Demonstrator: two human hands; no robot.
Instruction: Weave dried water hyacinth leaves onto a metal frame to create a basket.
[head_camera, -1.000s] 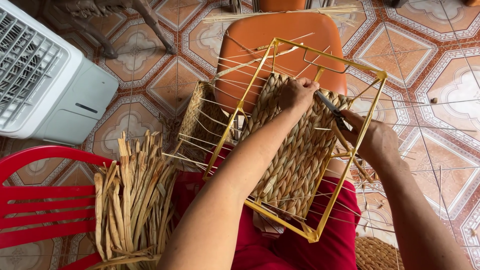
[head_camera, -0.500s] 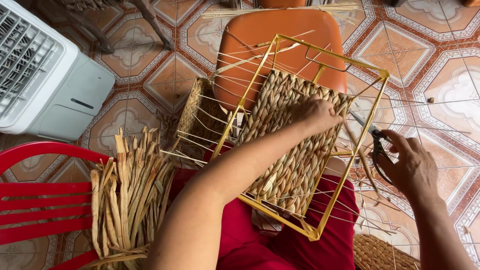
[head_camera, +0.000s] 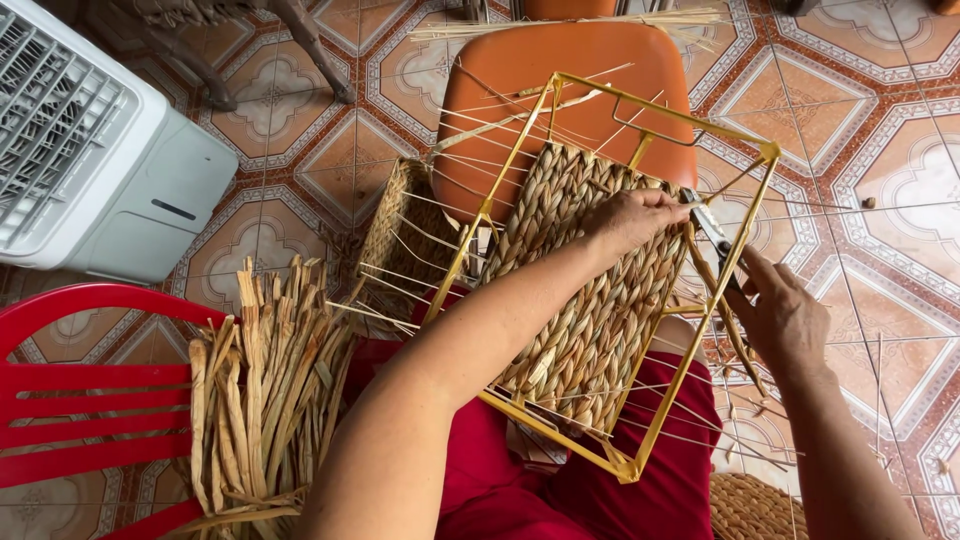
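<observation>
Right hand (head_camera: 785, 315) back at the yellow frame (head_camera: 640, 300) since half a second ago, fingers closed on a dark-handled tool (head_camera: 715, 238); left hand (head_camera: 630, 215) flat on woven panel (head_camera: 590, 300), gripping nothing; tool re-engaging edge, I'd guess.

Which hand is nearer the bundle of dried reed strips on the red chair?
Left. The left hand rests on the woven panel, right of the bundle. The right hand, holding a tool, is farther right, beyond the yellow frame.
</observation>
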